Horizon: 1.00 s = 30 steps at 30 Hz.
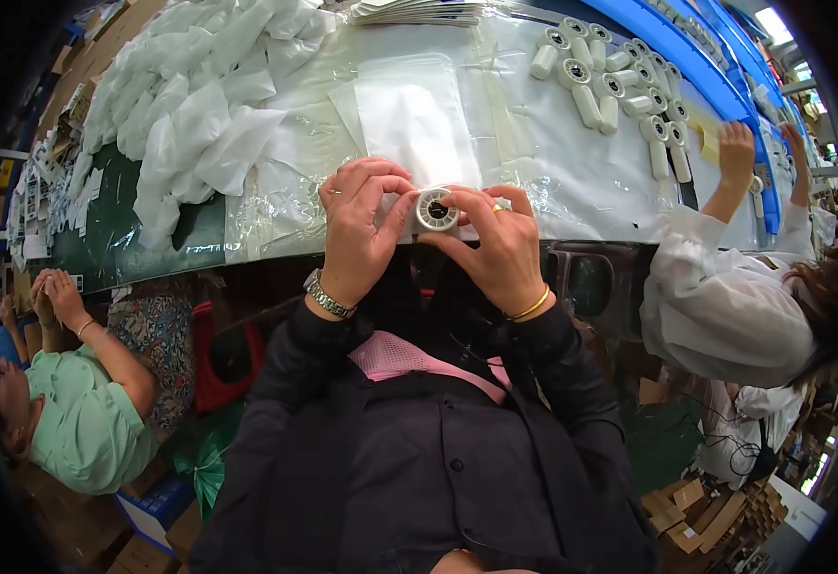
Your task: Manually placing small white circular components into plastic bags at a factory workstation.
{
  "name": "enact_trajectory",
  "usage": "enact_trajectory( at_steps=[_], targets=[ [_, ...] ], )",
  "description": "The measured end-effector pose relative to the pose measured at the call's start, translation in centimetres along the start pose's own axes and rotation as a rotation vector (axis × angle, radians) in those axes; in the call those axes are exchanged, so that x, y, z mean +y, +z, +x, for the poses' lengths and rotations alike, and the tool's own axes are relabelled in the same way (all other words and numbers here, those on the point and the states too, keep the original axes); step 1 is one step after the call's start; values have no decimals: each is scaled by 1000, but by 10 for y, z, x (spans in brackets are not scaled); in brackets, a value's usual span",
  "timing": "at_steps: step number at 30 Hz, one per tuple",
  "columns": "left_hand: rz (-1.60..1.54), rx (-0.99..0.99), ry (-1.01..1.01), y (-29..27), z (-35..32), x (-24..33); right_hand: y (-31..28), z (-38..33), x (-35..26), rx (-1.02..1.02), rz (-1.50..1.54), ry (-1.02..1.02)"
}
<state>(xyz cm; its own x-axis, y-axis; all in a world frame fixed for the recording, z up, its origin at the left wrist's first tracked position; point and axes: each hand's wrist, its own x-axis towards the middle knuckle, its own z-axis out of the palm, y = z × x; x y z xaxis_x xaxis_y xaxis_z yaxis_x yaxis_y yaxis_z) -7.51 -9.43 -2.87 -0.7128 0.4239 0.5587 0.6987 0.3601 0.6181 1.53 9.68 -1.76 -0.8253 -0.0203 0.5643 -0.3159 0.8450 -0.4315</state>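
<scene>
Between my two hands, at the near edge of the table, is a small white handheld fan with a round spoked grille and a dark centre. My left hand grips its left side between thumb and fingers. On its other side my right hand is closed round it, with a finger at the dark centre of the grille. The rest of the fan is hidden by my fingers. Just beyond it, flat translucent white bags lie stacked on the plastic-covered table.
A big heap of white pouches covers the table's far left. Several similar fans lie at the right, beside a blue rail. A co-worker in white reaches over the table at right; another in green sits at left.
</scene>
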Motion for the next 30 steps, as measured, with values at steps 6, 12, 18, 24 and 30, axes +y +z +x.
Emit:
enact_trajectory(
  at_steps=[6, 12, 18, 24, 30],
  targets=[
    [-29, -18, -31, 0, -1, 1, 1, 3, 3, -18, 55, 6],
    [-43, -46, 45, -1, -2, 9, 13, -2, 10, 24, 75, 88],
    [-30, 10, 5, -5, -3, 4, 1, -9, -3, 148, -36, 218],
    [143, -67, 73, -1, 4, 18, 7, -11, 5, 166, -164, 235],
    [331, -37, 114, 7, 13, 11, 6, -19, 0, 92, 1, 314]
  ],
)
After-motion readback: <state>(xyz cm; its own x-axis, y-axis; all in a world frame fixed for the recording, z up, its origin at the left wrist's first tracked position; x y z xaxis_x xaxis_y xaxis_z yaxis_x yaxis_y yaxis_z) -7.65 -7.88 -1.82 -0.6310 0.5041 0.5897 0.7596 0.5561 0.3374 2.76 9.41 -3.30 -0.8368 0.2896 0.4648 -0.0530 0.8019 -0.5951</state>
